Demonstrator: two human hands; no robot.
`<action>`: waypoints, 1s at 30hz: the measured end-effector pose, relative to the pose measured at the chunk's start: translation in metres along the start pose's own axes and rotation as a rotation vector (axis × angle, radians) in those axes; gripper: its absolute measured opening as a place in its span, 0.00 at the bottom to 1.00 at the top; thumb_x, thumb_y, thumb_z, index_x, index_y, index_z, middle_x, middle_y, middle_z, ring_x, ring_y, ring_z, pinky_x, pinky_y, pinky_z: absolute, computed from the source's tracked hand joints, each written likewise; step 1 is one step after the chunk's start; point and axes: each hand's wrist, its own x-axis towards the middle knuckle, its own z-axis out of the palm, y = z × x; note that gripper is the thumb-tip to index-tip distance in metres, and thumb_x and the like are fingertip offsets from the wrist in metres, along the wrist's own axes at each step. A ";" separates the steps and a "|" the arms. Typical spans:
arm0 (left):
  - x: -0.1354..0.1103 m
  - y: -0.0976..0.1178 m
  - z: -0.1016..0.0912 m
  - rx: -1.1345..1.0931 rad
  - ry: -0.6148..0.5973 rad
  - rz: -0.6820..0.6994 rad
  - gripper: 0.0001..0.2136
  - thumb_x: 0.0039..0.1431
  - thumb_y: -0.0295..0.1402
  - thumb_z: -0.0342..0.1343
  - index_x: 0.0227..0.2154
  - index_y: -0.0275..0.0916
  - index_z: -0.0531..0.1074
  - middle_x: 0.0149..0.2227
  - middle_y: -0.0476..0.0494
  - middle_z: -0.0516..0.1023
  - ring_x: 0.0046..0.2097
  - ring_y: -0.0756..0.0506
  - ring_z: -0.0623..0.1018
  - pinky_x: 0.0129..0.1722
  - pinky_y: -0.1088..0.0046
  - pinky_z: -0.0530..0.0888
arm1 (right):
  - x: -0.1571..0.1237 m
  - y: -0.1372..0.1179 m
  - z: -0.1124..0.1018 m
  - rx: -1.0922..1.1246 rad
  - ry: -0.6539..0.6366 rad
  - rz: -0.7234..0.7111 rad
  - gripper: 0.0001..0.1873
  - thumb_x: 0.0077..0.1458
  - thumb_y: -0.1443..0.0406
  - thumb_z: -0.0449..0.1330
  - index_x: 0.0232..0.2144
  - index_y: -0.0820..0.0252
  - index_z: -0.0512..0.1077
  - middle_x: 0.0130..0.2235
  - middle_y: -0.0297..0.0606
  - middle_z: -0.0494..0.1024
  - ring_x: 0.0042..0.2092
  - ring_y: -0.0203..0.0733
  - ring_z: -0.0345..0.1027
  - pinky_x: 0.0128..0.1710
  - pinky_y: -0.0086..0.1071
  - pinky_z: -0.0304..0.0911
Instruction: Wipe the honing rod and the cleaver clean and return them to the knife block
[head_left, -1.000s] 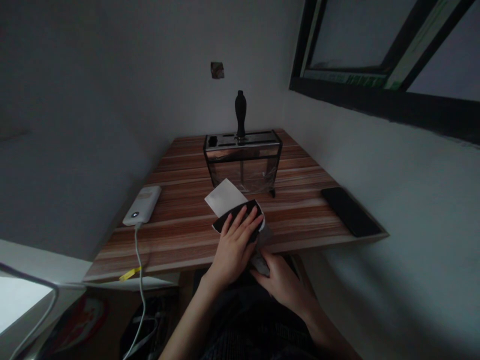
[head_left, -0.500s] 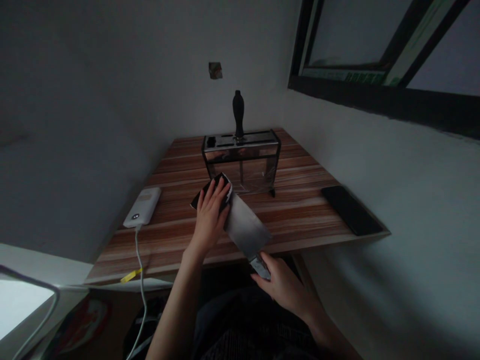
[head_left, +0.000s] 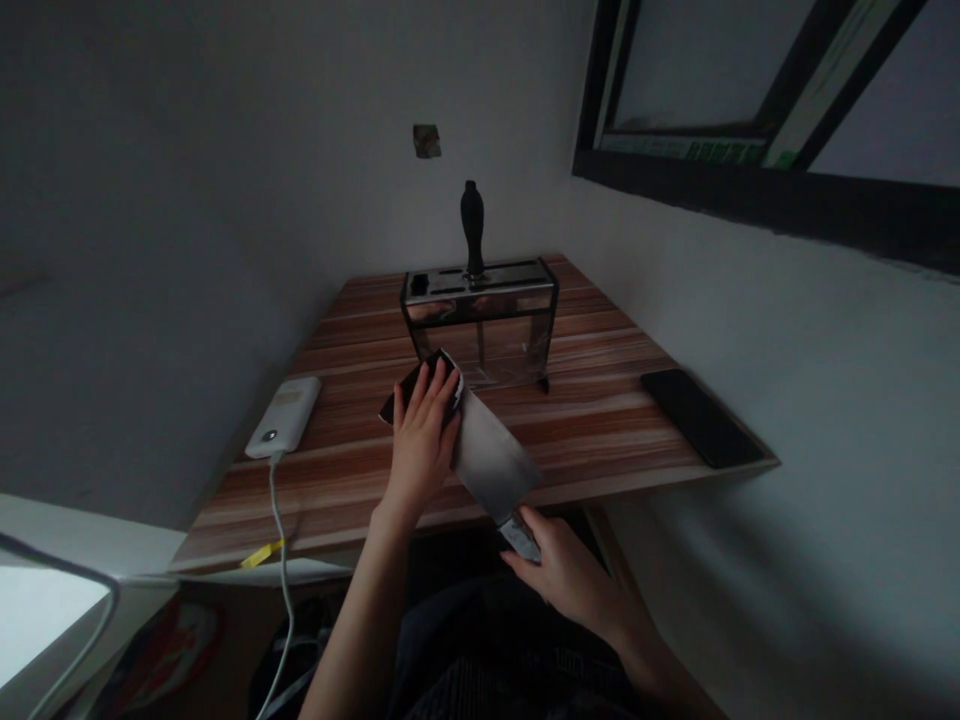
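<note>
Cleaver (head_left: pixel 493 450) between both hands (head_left: pixel 422 432), black sheet (head_left: pixel 409 380), perhaps cloth, beneath the left.

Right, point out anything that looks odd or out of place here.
A small dark square on the wall, above the slotted holder, looks odd: it breaks a mostly plain surface. Whether it's a hole or a patch, I can't tell. I see no spill.

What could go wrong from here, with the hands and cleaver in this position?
The left hand covers a dark sheet at the cleaver's far end; it could slip onto the blade's edge.

The right hand grips the handle beyond the table's near edge, so the blade might tilt.

The knife holder, close behind, could perhaps be knocked.
</note>
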 end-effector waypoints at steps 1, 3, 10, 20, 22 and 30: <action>-0.002 0.002 0.001 0.002 -0.004 0.006 0.24 0.66 0.29 0.41 0.64 0.42 0.51 0.67 0.39 0.54 0.68 0.41 0.47 0.64 0.47 0.43 | 0.000 0.000 0.000 0.001 -0.005 0.002 0.09 0.51 0.68 0.60 0.37 0.62 0.70 0.33 0.43 0.79 0.33 0.43 0.73 0.32 0.29 0.60; -0.005 0.007 0.004 0.002 -0.021 0.025 0.24 0.66 0.28 0.42 0.64 0.42 0.51 0.66 0.39 0.55 0.68 0.42 0.48 0.64 0.47 0.45 | 0.001 0.000 -0.001 -0.006 -0.001 0.010 0.10 0.51 0.68 0.60 0.38 0.63 0.70 0.34 0.44 0.79 0.34 0.43 0.73 0.33 0.29 0.60; -0.022 0.034 0.015 -0.040 -0.137 0.110 0.24 0.66 0.27 0.43 0.64 0.43 0.51 0.66 0.40 0.56 0.68 0.43 0.50 0.65 0.50 0.46 | 0.003 0.001 -0.006 0.058 0.053 -0.006 0.10 0.50 0.70 0.60 0.37 0.61 0.70 0.35 0.42 0.79 0.35 0.42 0.73 0.35 0.28 0.61; -0.041 0.062 0.016 -0.088 -0.267 0.226 0.26 0.64 0.26 0.45 0.64 0.42 0.52 0.66 0.43 0.57 0.68 0.44 0.50 0.66 0.53 0.45 | 0.005 0.002 -0.009 0.135 0.089 -0.014 0.10 0.50 0.69 0.58 0.38 0.64 0.71 0.38 0.47 0.80 0.42 0.50 0.75 0.39 0.34 0.65; -0.046 0.066 0.017 -0.101 -0.284 0.246 0.25 0.64 0.26 0.45 0.63 0.42 0.53 0.65 0.44 0.57 0.68 0.44 0.50 0.66 0.53 0.45 | 0.006 0.005 -0.009 0.134 0.097 -0.028 0.09 0.49 0.69 0.58 0.35 0.64 0.73 0.37 0.49 0.80 0.42 0.52 0.75 0.39 0.35 0.66; -0.061 0.076 0.013 -0.191 -0.419 0.363 0.23 0.63 0.26 0.45 0.61 0.40 0.56 0.65 0.44 0.57 0.68 0.44 0.50 0.66 0.54 0.45 | 0.003 0.012 -0.008 0.154 0.060 -0.137 0.19 0.48 0.73 0.53 0.42 0.57 0.75 0.31 0.40 0.81 0.40 0.47 0.75 0.44 0.37 0.67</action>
